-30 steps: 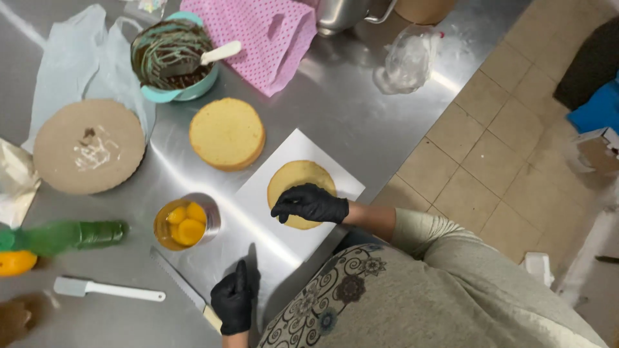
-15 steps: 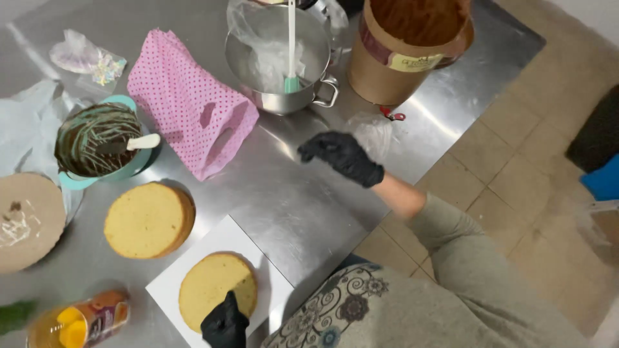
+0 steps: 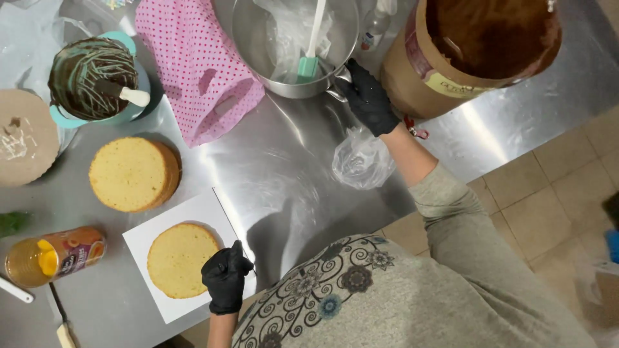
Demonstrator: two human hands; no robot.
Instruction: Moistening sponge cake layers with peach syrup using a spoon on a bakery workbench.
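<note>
Your right hand (image 3: 369, 96) is closed on the handle of the steel mixing bowl (image 3: 258, 45), which holds white cream and a spatula (image 3: 312, 45). Your left hand (image 3: 225, 274), loosely curled and holding nothing, rests at the edge of the white board (image 3: 148, 238), seemingly steadying the cake layer (image 3: 182, 259). The tub (image 3: 477, 58) beside the bowl contains chocolate spread; all stand on the tabletop (image 3: 284, 174).

Right hand (image 3: 369, 96) grips the steel bowl (image 3: 258, 38) handle; left hand (image 3: 224, 276) rests beside the cake layer (image 3: 180, 259) on the desk (image 3: 290, 187).
</note>
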